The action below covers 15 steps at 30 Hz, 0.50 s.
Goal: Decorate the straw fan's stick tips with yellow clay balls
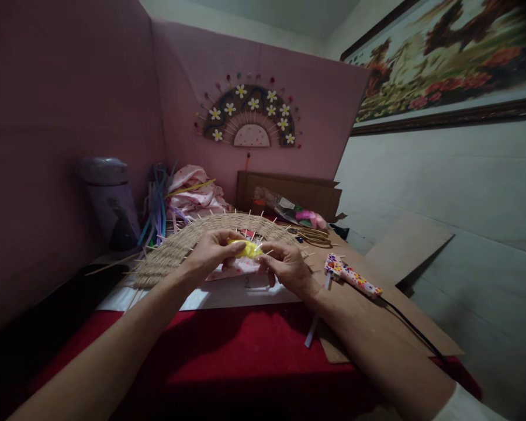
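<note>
Apparently for steadiness, a yellow packet is being pinched at both ends in mid-frame between closed fingertips of the left hand and the right hand, before a woven arc, while a glue gun is being rested clear, right of centre.

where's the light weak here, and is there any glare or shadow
In the head view, the lower left corner is nearly black; in the head view, shadow falls on the red cloth below the hands; in the head view, a bright patch shows on the white sheet.
</note>
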Motion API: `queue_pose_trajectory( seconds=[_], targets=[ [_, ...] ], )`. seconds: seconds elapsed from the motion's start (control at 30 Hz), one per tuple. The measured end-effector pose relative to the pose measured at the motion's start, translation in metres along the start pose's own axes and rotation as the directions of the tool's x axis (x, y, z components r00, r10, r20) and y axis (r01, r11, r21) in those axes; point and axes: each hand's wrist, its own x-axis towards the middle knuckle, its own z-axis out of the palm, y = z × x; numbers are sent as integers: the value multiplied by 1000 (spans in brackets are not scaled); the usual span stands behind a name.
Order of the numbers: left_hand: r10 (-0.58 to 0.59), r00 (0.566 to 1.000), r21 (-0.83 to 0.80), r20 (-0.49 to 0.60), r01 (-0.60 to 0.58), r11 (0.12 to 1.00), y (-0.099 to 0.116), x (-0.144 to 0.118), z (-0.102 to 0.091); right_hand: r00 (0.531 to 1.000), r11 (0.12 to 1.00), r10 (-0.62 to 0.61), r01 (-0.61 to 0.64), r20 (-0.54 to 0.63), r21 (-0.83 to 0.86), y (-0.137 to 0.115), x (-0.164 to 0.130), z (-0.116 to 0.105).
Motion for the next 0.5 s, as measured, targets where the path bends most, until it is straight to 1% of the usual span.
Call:
queue_pose_trajectory(
  seconds=[0.17,0.27,0.33,0.4,0.5],
  targets=[
    [8,1000,14,17,-8,1000,-3,1,0,999,999,-34,34,-26,-1,-2,-4,2],
    [-2,1000,37,5,2,999,-8,3,0,999,999,-24,25,23,-45,-4,-5,3],
    [-16,1000,34,16,16,999,-13,5,0,998,996,-14,20,66,-85,-4,-5,2],
    [-3,999,-11,38,3,1000,-15,6,0,997,993,-22,30,74,-117,-5,-4,0],
    [59,998,-114,24,-56,992,-13,6,0,999,992,-46,47,14,-115,-5,-1,-4]
  ],
)
